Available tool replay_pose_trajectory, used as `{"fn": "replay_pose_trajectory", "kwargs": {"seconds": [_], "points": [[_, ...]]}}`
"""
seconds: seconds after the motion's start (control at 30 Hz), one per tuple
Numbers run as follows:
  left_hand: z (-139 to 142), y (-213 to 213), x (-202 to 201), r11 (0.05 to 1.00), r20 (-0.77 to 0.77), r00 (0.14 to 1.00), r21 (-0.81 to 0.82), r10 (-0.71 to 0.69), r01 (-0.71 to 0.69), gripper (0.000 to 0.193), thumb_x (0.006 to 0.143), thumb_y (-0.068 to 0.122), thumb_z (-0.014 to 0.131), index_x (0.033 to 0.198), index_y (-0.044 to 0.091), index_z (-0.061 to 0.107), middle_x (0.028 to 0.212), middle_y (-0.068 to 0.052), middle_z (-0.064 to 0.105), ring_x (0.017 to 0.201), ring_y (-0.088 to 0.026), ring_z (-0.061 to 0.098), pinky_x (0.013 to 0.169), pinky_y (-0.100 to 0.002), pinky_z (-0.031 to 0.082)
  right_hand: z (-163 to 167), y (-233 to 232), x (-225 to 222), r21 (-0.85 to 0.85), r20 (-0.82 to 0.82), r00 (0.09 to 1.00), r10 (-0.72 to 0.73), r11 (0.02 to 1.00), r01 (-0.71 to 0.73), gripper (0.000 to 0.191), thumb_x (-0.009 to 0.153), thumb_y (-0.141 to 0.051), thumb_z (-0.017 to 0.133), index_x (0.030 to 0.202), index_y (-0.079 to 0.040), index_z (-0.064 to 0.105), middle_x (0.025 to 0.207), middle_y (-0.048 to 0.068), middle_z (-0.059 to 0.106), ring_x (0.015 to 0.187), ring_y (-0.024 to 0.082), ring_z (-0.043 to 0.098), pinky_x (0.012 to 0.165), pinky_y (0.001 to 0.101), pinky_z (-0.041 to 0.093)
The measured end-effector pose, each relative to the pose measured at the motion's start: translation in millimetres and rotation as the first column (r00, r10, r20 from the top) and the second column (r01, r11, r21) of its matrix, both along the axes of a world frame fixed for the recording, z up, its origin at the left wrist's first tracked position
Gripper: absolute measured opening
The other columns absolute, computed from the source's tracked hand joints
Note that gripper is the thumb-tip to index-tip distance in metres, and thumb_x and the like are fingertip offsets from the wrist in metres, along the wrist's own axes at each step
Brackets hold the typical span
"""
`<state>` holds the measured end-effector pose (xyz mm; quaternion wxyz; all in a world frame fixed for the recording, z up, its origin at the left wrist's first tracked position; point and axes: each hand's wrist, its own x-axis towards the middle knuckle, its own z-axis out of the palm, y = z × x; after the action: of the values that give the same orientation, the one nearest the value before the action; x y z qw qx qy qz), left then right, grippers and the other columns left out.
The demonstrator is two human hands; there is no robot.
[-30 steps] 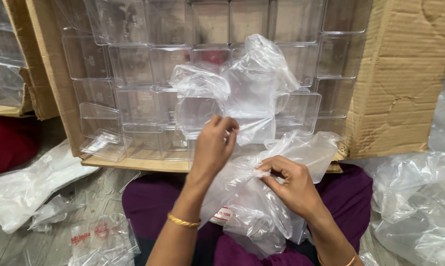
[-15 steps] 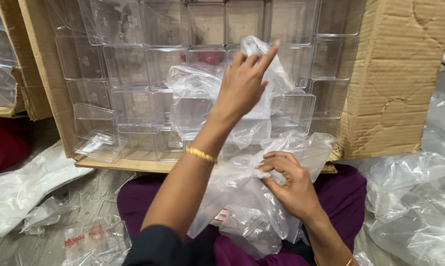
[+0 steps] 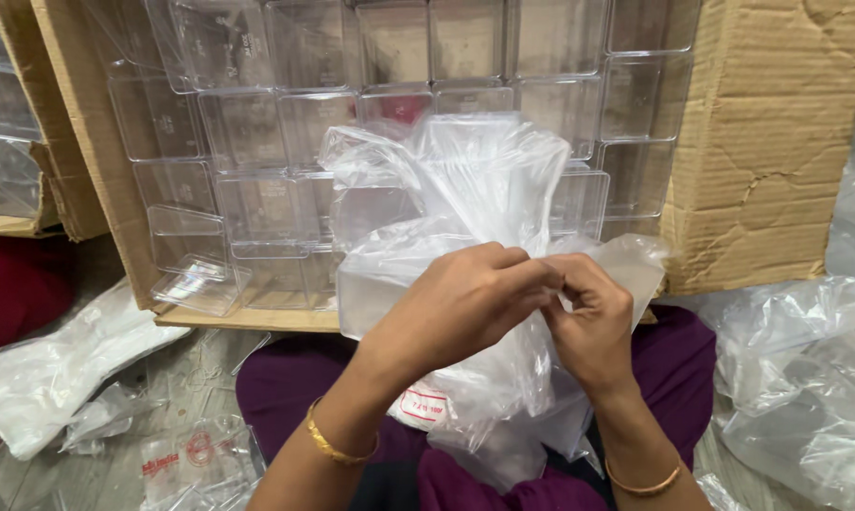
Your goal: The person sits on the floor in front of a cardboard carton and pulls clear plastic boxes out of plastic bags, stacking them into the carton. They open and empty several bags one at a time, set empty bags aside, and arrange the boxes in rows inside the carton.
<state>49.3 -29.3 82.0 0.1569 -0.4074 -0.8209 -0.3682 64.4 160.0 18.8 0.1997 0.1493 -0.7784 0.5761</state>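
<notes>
both hands (image 3: 532, 303) pinch a clear plastic bag (image 3: 465, 208) before a cardboard box (image 3: 768, 142).

Packing workspace, floor level.
Cardboard carton (image 3: 777, 142) of stacked clear plastic boxes (image 3: 286, 123) centre frame; loose plastic bags (image 3: 806, 378) lower right.

The floor (image 3: 177, 378) is grey and worn, seen at lower left and lower right. A cardboard box (image 3: 777, 142) lies on its side on it, its open mouth packed with stacked clear plastic containers (image 3: 257, 123). At left lie flat clear plastic bags (image 3: 54, 374) and a small printed bag (image 3: 196, 454). At right a heap of crumpled clear bags (image 3: 801, 378) rests on the floor just beside the box.
</notes>
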Motion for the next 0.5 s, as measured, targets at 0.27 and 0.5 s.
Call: {"fn": "replay_pose_trajectory", "kwargs": {"seconds": [0.27,0.5], "points": [[-19,-81,-119,0.784,-0.160,0.768,0.123,0.620,-0.608,0.016,0.094,0.006,0.072,0.110,0.010,0.075,0.106,-0.009,0.077,0.100,-0.026,0.071,0.089,-0.042,0.054,-6,31,6,-0.087,-0.030,0.998,-0.059,0.995,0.056,0.011,0.094,0.006,0.070,0.103,0.000,0.072,0.104,0.003,0.069,0.092,0.007,0.063,0.081,0.0206,0.051],[-34,-83,-153,0.804,0.133,0.798,-0.207,0.588,-0.558,0.019,0.091,0.003,0.068,0.107,0.010,0.076,0.105,-0.014,0.076,0.101,-0.031,0.072,0.092,-0.040,0.055,11,106,45,-0.261,-0.044,0.989,-0.141,0.957,0.125,0.012,0.104,0.010,0.063,0.105,0.001,0.071,0.099,0.006,0.071,0.086,0.009,0.065,0.077,0.0211,0.052]]}}
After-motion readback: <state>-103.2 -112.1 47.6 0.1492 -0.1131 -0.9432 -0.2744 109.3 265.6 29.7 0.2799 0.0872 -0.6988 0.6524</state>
